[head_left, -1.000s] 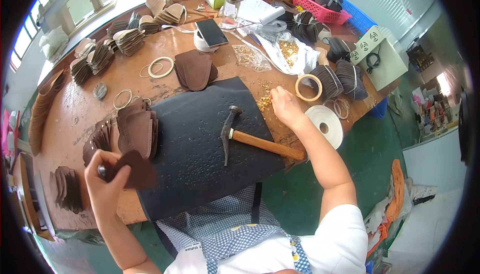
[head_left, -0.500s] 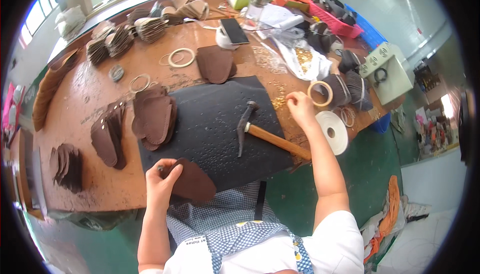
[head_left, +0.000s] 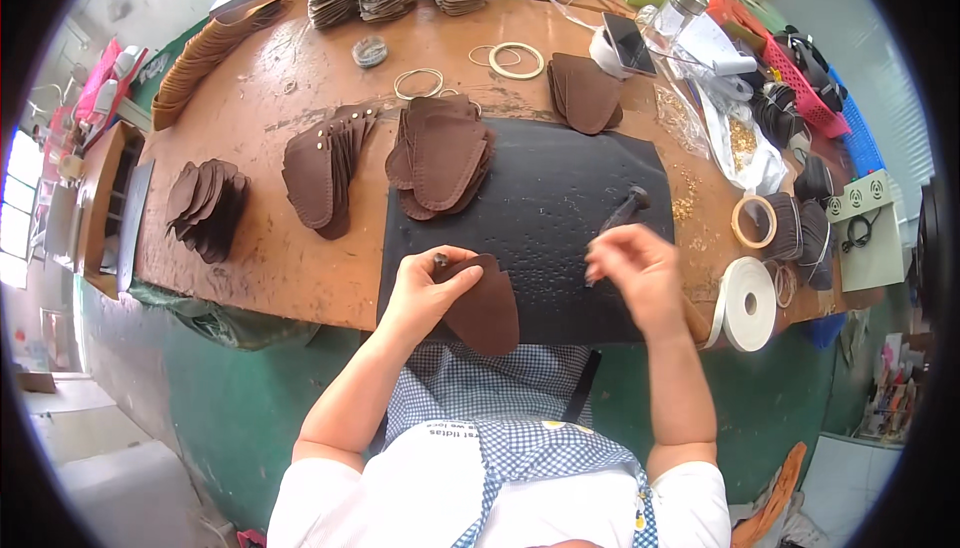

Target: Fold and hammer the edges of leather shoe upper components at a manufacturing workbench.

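My left hand (head_left: pixel 422 296) pinches a rounded dark brown leather piece (head_left: pixel 488 314) over the near edge of the pitted black mat (head_left: pixel 560 163). A short dark rod-like tool (head_left: pixel 440 260) also pokes out of its fingers. My right hand (head_left: pixel 642 276) is above the mat's right part, thumb and fingertips drawn together; anything between them is too small to make out. Beneath it lies a hammer (head_left: pixel 628 210), its head showing and most of its handle hidden by the hand and forearm. A stack of stitched brown leather pieces (head_left: pixel 445 158) overlaps the mat's far left corner.
More brown leather stacks (head_left: pixel 325 173) lie to the left. Small gold-coloured bits (head_left: pixel 685 198) are scattered right of the mat, near a white tape roll (head_left: pixel 748 304) and a yellowish ring (head_left: pixel 753 221). A phone (head_left: pixel 628 45) and a glass jar (head_left: pixel 682 8) stand farther back.
My right hand has come left from the gold-coloured bits to over the hammer. My left hand still holds the leather piece and the rod-like tool. The whole view has shifted.
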The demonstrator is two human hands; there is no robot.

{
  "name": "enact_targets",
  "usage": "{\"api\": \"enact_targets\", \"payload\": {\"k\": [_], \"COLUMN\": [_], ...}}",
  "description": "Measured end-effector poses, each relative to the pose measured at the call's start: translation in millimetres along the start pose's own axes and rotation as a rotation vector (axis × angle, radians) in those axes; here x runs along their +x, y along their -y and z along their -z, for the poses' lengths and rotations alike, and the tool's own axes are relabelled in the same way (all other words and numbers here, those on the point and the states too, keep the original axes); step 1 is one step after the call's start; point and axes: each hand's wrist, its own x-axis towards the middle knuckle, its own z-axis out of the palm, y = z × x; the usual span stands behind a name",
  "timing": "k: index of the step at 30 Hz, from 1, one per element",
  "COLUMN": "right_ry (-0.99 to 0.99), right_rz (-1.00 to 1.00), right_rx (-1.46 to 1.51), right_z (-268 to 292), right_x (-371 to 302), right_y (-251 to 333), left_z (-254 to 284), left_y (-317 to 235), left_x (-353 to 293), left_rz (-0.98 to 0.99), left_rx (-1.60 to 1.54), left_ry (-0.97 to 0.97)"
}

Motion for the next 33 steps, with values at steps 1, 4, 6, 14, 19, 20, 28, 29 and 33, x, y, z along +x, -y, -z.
{"api": "enact_targets", "payload": {"k": [1, 4, 6, 14, 19, 20, 28, 29, 33], "right_ry": [0.048, 0.115, 0.173, 0.165, 0.163, 0.159, 0.198, 0.206, 0.238], "right_rz": [0.002, 0.014, 0.0, 0.399, 0.306, 0.329, 0.171, 0.166, 0.138], "right_rx": [0.001, -0.033, 0.047, -0.35, -0.296, -0.317, -0.162, -0.146, -0.155], "right_z": [-19.0, -60.7, -71.4, -88.2, -86.1, -86.6, -76.6, -75.6, -74.4], "right_x": [-5.0, -9.3, -7.5, -1.2, 0.3, 0.5, -6.6, -7.4, -11.7], "right_y": [-1.3, -0.7, -13.7, -19.6, -21.5, -22.5, -25.0, -24.8, -20.4], "left_z": [-1.4, -3.1, -4.0, -4.9, -3.3, -1.5, -7.8, -8.8, -10.1], "left_y": [-4.0, -6.6, -7.5, -6.0, -9.5, -5.9, -19.1, -20.2, -24.9], "left_x": [-1.6, -4.0, -5.3, -10.3, -9.5, -8.9, -15.8, -18.3, -25.6], "left_rz": [0.005, 0.005, 0.002, -0.006, -0.018, -0.058, -0.376, -0.372, -0.259], "left_rx": [-0.003, -0.011, -0.014, -0.019, 0.035, 0.078, 0.369, 0.366, 0.298], "left_ry": [0.009, 0.012, 0.009, 0.03, 0.051, 0.054, 0.082, 0.078, 0.092]}}
